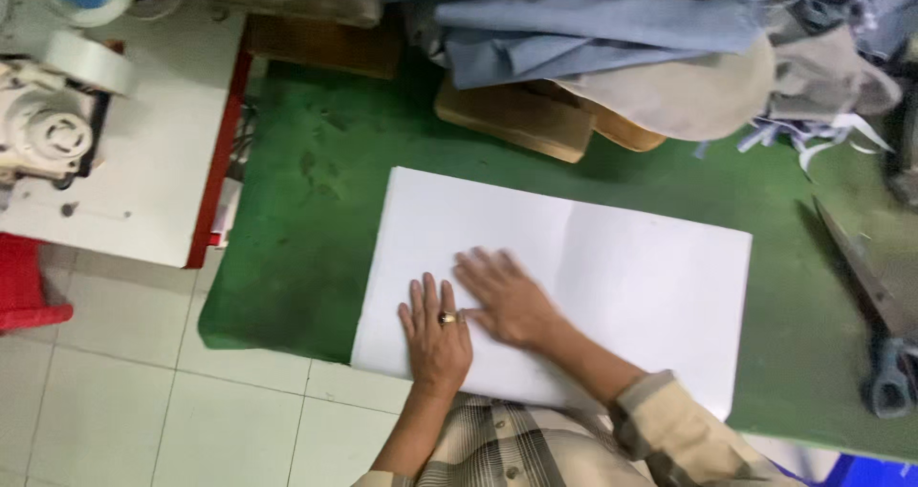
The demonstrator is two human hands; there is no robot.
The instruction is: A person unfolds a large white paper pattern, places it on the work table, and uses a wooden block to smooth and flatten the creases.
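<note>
A person is leaning over a green work table point(316, 200), pressing both hands flat on a large white sheet point(622, 277) lying near the table's near edge, its near-left part hanging slightly past that edge. The left hand point(437, 329), wearing a ring, is resting palm down with fingers spread and released, grasping nothing. The right hand point(507, 296) is lying just beside it, slightly blurred, fingers extended and flat on the sheet too. To smooth it well, both palms are best kept flat, sweeping outward evenly from the faint centre crease so the sheet is not slipping off the edge.

At the far side, folded blue-grey fabric point(593, 23) is piling over wooden blocks point(521, 119) and pale scraps. At the right, large dark shears point(875, 305) are lying close to the sheet's right edge. At the far left, a sewing machine point(43, 114) is sitting on a white table.
</note>
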